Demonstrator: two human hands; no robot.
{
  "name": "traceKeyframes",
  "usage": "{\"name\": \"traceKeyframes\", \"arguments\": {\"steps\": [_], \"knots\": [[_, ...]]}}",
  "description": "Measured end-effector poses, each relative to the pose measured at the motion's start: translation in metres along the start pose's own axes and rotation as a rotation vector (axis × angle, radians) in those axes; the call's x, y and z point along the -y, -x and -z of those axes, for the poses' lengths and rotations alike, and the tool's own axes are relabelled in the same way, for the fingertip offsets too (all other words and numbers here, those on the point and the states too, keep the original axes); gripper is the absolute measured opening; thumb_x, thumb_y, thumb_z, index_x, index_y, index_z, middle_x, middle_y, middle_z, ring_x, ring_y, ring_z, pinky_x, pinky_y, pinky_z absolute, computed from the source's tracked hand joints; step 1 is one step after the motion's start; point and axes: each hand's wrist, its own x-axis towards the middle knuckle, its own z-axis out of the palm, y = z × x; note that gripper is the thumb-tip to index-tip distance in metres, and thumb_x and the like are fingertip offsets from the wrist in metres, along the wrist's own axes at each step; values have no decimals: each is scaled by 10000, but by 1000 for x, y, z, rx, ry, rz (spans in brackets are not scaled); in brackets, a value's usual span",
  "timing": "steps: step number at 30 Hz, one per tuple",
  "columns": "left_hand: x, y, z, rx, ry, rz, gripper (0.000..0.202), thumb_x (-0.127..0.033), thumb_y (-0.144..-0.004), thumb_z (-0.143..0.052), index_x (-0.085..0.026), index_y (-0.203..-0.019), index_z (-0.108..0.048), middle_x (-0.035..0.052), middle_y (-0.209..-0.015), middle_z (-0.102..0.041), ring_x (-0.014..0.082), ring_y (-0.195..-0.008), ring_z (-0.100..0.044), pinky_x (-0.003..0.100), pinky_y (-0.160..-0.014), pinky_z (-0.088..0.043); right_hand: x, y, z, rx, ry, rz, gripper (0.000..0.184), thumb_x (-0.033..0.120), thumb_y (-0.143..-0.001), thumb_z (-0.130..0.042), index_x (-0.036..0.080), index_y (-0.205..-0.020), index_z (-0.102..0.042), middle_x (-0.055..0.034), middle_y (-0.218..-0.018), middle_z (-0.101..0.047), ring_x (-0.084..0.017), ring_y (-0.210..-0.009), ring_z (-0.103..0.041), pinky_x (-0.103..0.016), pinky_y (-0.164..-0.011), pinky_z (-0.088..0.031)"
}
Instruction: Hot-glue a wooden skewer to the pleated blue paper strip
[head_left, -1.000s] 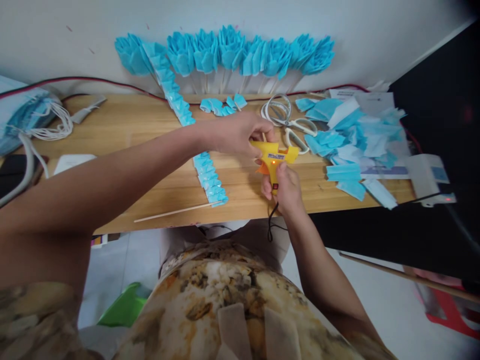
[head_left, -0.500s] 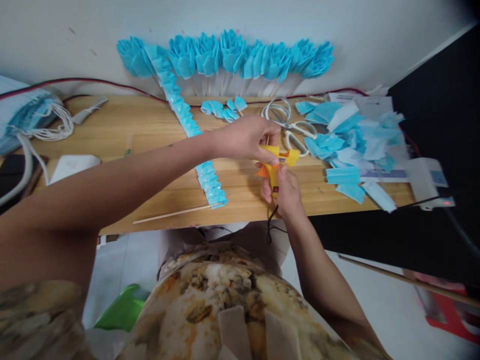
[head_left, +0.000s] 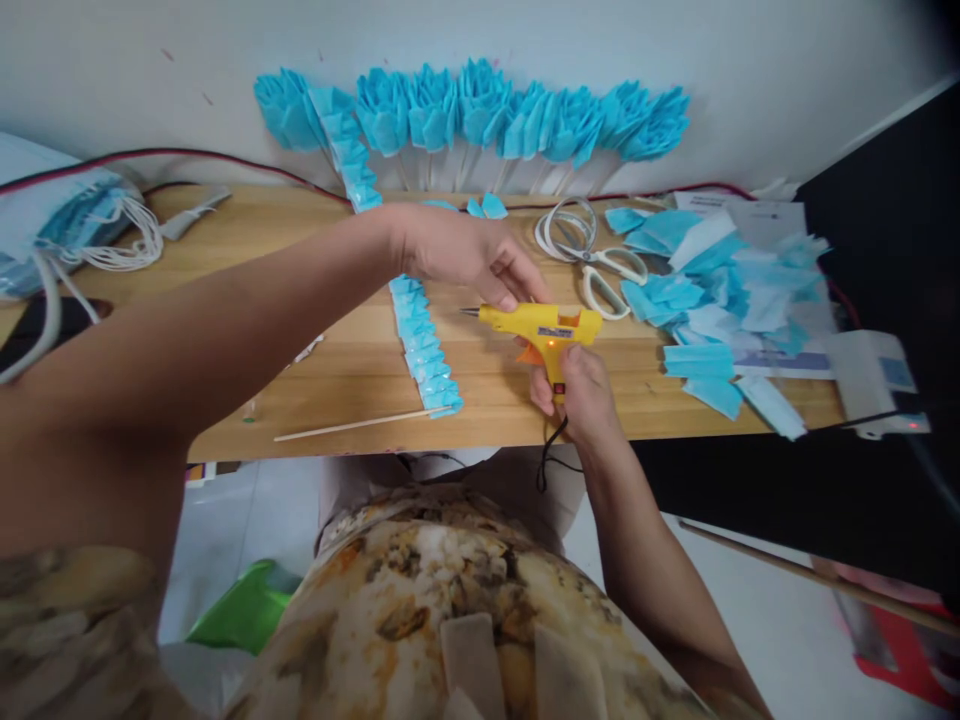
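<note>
My right hand [head_left: 581, 390] wraps around the handle of a yellow hot glue gun [head_left: 536, 322], whose metal nozzle points left and whose small light glows. Just behind the barrel is my left hand [head_left: 480, 262], fingers loosely bent and apart, with the thumb tip close to the gun; I see nothing held in it. A long pleated strip of light blue fabric [head_left: 424, 345] runs across the table, partly hidden under my left forearm. Across its near end lies a thin wooden stick [head_left: 352, 427].
Several blue fabric flowers [head_left: 484, 105] on sticks lean against the wall. White-handled scissors [head_left: 611, 275] and a tape roll [head_left: 566, 228] sit behind the gun, with blue scraps [head_left: 712, 270] farther right. Bundled white cords [head_left: 124, 240] are at left. A black cable hangs from the gun.
My left hand has let go of the glue gun's front and moved slightly left, uncovering the nozzle. The right hand still grips the handle. The view has shifted slightly.
</note>
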Motion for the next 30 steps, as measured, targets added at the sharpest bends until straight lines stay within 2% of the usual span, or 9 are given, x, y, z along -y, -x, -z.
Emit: {"name": "traceKeyframes", "arguments": {"steps": [3,6,11,17,20,25,30], "knots": [[13,-1,2,19,95,11,531,-367,-800,-719,-208,-1307,-705,-33,-1162,-774,214,-1183,-675,305,-1032,-493,-1,1,1,-1,18,-10,642,825,-793,-678,222,-643,-517,68,-419,-445,-71,-320,-336,-239,-365,-255],[25,-6,-1,-16,99,-14,480,-407,-796,-722,-259,-1252,-732,-66,-1138,-764,201,-1186,-662,303,-1039,-485,-4,1,2,9,60,0,646,830,-823,-636,218,-640,-535,59,-427,-453,-77,-328,-353,-243,-365,-259],[29,-14,-8,-80,88,-61,422,-447,-808,-728,-239,-1175,-738,-33,-1073,-742,196,-1106,-670,310,-999,-495,-7,1,3,22,118,28,654,822,-879,-562,213,-642,-564,46,-441,-464,-89,-357,-394,-250,-389,-295],[23,-31,-15,-182,-44,-108,289,-443,-838,-737,-203,-996,-702,-4,-898,-707,162,-897,-667,273,-816,-492,-7,2,2,-2,105,35,626,795,-893,-579,207,-677,-580,45,-450,-485,-89,-356,-413,-238,-375,-298],[19,-36,-15,-185,-112,-114,280,-452,-827,-740,-204,-946,-689,1,-866,-699,159,-843,-661,269,-763,-487,-6,3,2,-13,106,37,618,800,-888,-580,207,-714,-603,47,-456,-492,-91,-355,-418,-236,-372,-300],[17,-26,-11,-122,-139,-122,304,-470,-811,-712,-242,-1012,-719,-3,-990,-742,177,-963,-681,280,-842,-523,-4,3,2,20,157,28,656,805,-867,-604,218,-587,-520,41,-428,-461,-82,-343,-394,-240,-376,-287],[19,-13,-8,-75,-104,-55,414,-475,-818,-674,-278,-1177,-734,-10,-1076,-750,184,-1124,-663,279,-960,-509,-5,4,6,33,148,47,659,832,-840,-610,222,-608,-521,41,-443,-470,-87,-359,-397,-245,-392,-293]]}}
